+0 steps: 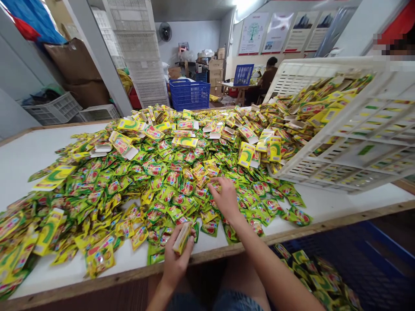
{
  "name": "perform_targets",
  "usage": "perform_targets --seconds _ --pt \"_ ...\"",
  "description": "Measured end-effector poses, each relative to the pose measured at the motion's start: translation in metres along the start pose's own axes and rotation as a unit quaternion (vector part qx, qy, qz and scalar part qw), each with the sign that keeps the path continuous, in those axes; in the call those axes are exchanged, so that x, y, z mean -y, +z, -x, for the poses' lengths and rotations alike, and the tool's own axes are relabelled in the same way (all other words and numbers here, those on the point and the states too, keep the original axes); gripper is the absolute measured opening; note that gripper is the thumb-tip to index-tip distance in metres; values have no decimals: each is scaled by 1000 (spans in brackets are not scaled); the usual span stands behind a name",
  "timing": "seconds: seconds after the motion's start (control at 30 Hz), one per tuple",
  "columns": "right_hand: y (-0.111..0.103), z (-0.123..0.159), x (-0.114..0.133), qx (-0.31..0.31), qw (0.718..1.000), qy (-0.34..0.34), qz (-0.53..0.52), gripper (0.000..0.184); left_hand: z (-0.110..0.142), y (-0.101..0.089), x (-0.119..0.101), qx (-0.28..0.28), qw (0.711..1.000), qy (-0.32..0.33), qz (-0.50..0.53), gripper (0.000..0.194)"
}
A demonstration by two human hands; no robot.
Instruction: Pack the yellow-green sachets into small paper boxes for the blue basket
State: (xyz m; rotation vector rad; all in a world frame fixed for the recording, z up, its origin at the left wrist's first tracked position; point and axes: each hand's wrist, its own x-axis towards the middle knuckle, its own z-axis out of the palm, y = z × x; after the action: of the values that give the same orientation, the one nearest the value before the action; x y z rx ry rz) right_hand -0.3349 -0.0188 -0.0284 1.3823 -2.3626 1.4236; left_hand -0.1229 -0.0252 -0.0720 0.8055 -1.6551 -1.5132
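My left hand [177, 255] is wrapped round a small yellow carton [182, 239] above the table's front edge. Further in, my right hand [225, 196] reaches over a heap of small green and yellow sachets [175, 179], its fingers stretched out at the sachets' surface. Whether its fingertips pinch one of them is hard to see. Several yellow cartons [184, 141], some with white flaps open, lie on the back of the heap. More flat cartons [53, 178] rest at the left.
A tilted white crate [324, 164] spills cartons onto the right of the white table [19, 151]. Below the front edge at right, a dark blue crate [382, 259] holds filled packs. Behind stand a blue basket [189, 94], stacked white crates [136, 52] and a seated person [268, 77].
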Motion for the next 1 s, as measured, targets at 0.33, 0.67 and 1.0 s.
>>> perform_targets --seconds 0.33,0.67,1.0 --pt "56 3 35 16 999 31 -40 40 1 -2 2 3 994 53 -95 32" --pt "-31 -7 -43 73 983 119 -122 24 2 -3 6 29 993 60 -97 29" --pt "-7 -4 -56 9 984 154 -95 20 -2 1 -6 35 998 14 -56 27"
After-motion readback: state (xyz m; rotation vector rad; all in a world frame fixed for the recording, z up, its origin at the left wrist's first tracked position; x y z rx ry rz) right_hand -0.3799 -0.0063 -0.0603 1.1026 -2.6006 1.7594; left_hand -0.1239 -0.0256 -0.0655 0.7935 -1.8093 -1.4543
